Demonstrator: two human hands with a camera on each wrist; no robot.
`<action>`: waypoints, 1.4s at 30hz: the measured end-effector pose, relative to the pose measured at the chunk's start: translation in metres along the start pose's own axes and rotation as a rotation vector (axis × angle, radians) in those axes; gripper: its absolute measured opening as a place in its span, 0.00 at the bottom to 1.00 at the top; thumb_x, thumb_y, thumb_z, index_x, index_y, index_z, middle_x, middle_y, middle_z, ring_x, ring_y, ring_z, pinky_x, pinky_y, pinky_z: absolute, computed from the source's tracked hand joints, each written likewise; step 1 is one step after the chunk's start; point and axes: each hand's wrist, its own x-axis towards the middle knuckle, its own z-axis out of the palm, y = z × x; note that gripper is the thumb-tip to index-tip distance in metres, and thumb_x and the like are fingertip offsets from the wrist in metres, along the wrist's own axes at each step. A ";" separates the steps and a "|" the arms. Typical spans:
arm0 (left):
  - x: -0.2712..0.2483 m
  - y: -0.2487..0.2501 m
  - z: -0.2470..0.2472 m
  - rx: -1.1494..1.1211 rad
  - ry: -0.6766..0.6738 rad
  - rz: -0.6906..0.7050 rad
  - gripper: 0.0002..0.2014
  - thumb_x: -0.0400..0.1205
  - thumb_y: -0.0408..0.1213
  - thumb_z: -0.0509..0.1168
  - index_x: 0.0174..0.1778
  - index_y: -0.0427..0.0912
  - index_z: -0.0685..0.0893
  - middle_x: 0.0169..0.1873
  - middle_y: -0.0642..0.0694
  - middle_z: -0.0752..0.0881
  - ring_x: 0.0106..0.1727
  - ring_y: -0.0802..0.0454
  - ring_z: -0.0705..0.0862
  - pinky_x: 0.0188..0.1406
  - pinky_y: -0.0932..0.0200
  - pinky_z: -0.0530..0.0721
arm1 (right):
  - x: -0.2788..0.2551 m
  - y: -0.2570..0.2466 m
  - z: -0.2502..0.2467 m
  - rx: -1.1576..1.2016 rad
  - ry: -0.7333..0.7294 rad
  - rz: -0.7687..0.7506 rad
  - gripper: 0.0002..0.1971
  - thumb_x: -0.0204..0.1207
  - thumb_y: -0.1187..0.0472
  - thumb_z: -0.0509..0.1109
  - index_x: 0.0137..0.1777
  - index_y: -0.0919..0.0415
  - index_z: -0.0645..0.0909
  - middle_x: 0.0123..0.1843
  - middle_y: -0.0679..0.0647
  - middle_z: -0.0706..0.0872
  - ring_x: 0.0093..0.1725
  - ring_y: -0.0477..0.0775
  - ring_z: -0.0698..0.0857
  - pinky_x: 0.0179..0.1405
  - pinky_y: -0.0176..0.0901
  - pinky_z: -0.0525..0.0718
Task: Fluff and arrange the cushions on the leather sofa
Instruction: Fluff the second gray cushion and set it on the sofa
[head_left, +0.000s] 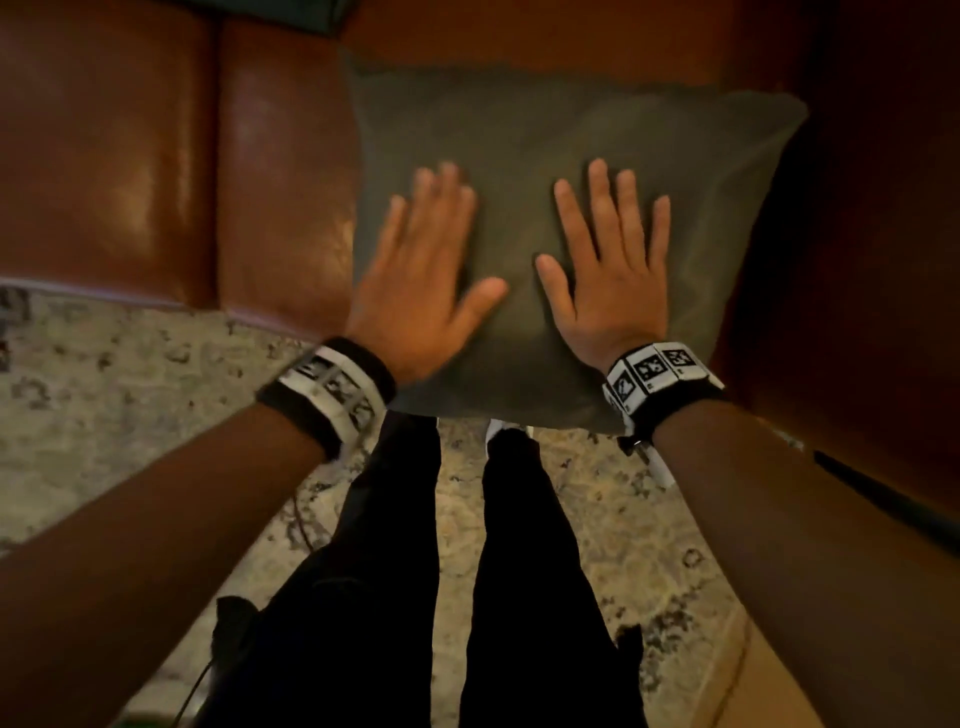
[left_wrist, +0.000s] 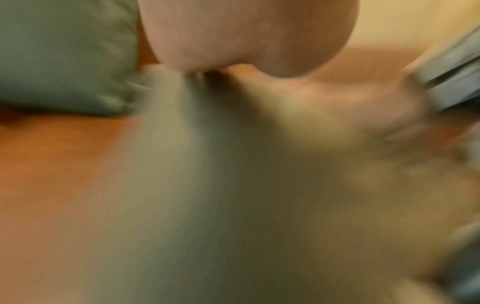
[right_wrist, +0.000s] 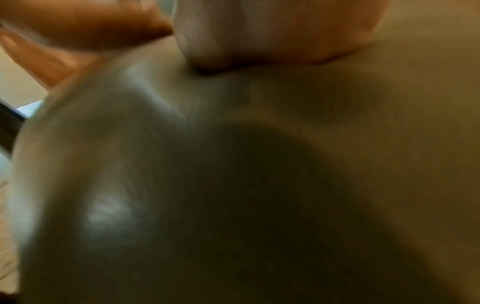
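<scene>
Both hands, left hand and right hand, press flat with fingers spread on the olive cushion, lying at the leather sofa seat's right end. Fluffing step, probably; next, stand it against the backrest.

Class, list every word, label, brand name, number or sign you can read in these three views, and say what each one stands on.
Readable words, numbers or brand names: none.
Right wristband: black-and-white square code markers, patterns only, no letters or digits legible.
Left wristband: the same kind of markers, blurred, unreadable.
Green cushion, leather sofa, patterned rug: no print or label visible.
Both wrist views: too blurred to show any text.
</scene>
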 end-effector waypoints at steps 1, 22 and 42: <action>-0.006 0.019 0.009 0.020 0.018 0.057 0.41 0.90 0.63 0.48 0.91 0.36 0.53 0.90 0.36 0.51 0.92 0.39 0.47 0.90 0.38 0.45 | 0.003 0.003 0.002 0.006 0.009 -0.005 0.34 0.91 0.38 0.47 0.93 0.50 0.54 0.94 0.57 0.53 0.93 0.63 0.51 0.89 0.73 0.48; -0.117 -0.045 0.087 -0.339 -0.011 -0.475 0.42 0.86 0.70 0.47 0.92 0.52 0.43 0.91 0.45 0.49 0.91 0.41 0.54 0.87 0.35 0.61 | 0.023 0.011 0.015 0.002 -0.011 -0.059 0.36 0.90 0.34 0.45 0.94 0.51 0.50 0.95 0.57 0.49 0.93 0.62 0.48 0.89 0.72 0.46; -0.205 -0.061 0.061 -0.093 -0.326 -0.332 0.46 0.86 0.71 0.40 0.91 0.41 0.39 0.91 0.44 0.39 0.92 0.51 0.41 0.91 0.48 0.51 | 0.003 0.030 -0.014 0.138 -0.125 -0.092 0.36 0.91 0.35 0.46 0.94 0.50 0.47 0.95 0.58 0.44 0.93 0.63 0.43 0.89 0.71 0.40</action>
